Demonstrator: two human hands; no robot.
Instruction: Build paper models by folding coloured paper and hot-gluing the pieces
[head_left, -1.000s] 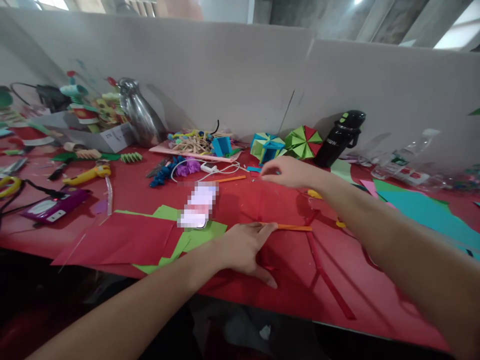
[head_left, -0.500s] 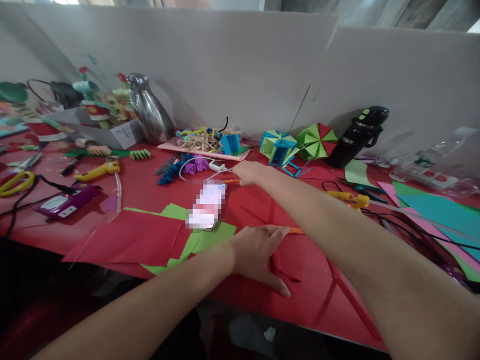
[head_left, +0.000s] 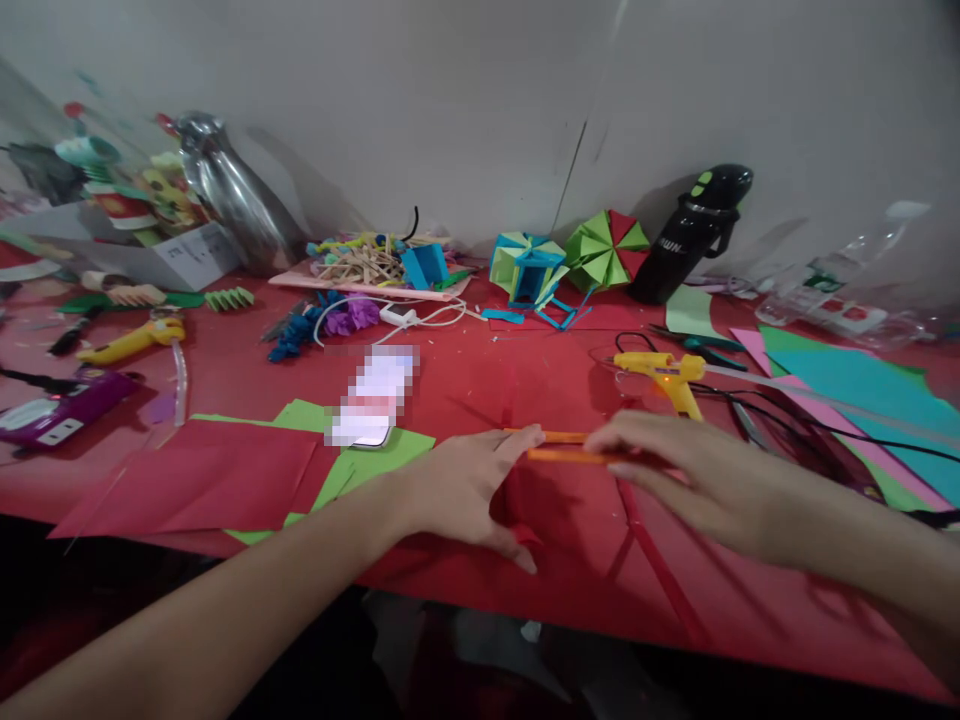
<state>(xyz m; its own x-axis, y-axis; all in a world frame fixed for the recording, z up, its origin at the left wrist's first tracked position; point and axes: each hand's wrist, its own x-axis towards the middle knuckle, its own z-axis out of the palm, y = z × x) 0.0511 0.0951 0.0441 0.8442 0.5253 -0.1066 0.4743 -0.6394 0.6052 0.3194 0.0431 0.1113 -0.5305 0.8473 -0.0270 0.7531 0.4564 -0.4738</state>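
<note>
My right hand point(head_left: 690, 470) pinches the end of a narrow orange paper strip point(head_left: 566, 456), which points left toward my other hand. Just behind it lies a second orange strip point(head_left: 556, 437), with the fingertips of my left hand point(head_left: 457, 490) at its left end. That left hand rests low over the table, thumb and fingers spread apart. A folded red paper strip point(head_left: 664, 575) slants toward the table's front edge below my right hand. Under my left hand more red paper shows in part. Left of it are red sheets point(head_left: 195, 475) and green sheets point(head_left: 409, 452).
A phone point(head_left: 375, 395) lies on the green sheets. A yellow glue gun point(head_left: 664, 370) with cables is at right, another yellow glue gun point(head_left: 135, 340) at left. Along the wall stand a steel jug point(head_left: 236, 195), paper models point(head_left: 529, 270) and a black bottle point(head_left: 690, 235).
My right hand has come back from the far middle of the table to the right, bringing an orange strip beside the other one. My left hand stays spread. The view has tilted down.
</note>
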